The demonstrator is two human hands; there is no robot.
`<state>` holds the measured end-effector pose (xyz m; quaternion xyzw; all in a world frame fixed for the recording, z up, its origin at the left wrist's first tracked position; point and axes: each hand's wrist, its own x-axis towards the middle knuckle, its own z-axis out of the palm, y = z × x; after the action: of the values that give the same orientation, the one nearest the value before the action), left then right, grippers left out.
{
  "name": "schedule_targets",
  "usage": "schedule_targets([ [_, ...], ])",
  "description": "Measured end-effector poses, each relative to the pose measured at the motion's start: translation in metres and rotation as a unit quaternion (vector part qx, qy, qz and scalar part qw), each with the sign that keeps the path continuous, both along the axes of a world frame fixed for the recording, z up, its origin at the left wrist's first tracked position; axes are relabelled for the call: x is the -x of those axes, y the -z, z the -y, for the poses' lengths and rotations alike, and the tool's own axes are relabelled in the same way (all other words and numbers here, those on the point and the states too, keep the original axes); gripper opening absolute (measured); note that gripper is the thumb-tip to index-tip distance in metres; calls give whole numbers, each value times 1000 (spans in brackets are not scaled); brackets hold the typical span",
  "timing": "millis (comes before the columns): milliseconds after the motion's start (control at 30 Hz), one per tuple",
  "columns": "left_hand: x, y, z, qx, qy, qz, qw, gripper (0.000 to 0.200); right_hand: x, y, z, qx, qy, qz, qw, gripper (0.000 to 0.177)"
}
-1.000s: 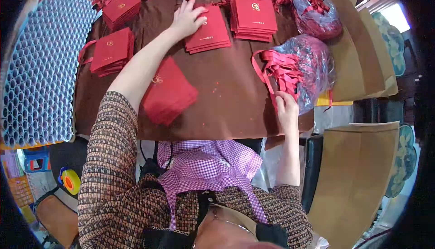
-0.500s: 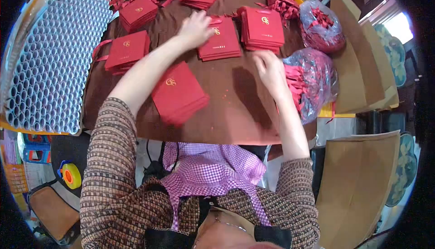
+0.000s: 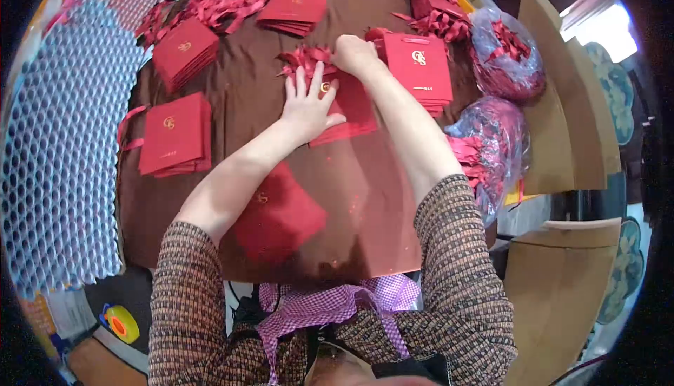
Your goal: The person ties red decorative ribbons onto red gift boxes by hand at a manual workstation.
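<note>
Small red gift bags with gold lettering and ribbon handles lie in stacks. My left hand (image 3: 309,108) rests flat, fingers spread, on the middle stack of gift bags (image 3: 354,108), covering part of its top. My right hand (image 3: 354,56) is closed at the far end of that stack, right beside its bunched red ribbon handles (image 3: 307,59). Whatever lies between its fingers is hidden. To the right of my right forearm sits a taller stack of gift bags (image 3: 419,70). Near my left forearm lies another, blurred stack (image 3: 288,214), partly covered by the arm.
The brown-covered table (image 3: 351,245) carries more bag stacks on the left (image 3: 175,133) and far side (image 3: 291,10). Plastic bags of red ribbon (image 3: 491,144) stand along the right edge beside cardboard (image 3: 562,119). A sheet of tube-like cells (image 3: 63,140) borders the left.
The view has shifted. My right hand has moved from the table's right side to the middle stack's far end. My left hand has slid down that stack and spread its fingers.
</note>
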<state>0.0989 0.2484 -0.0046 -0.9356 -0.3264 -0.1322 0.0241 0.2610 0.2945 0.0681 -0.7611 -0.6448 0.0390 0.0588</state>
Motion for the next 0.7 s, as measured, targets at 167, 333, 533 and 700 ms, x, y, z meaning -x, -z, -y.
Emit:
schedule_targets([
  [167,2,3,2,-11,8,-4,1000,80,-3,13,1,-7,26,-26,999,34],
  [333,1,8,1,-16,4,11,1000,80,4,20,-2,-84,31,-19,996,28],
  [533,0,0,2,51,-3,-48,998,80,-3,30,-2,-79,62,-38,994,24],
  [700,0,-2,3,43,-6,-46,998,78,-10,19,-8,-133,49,-84,986,44],
])
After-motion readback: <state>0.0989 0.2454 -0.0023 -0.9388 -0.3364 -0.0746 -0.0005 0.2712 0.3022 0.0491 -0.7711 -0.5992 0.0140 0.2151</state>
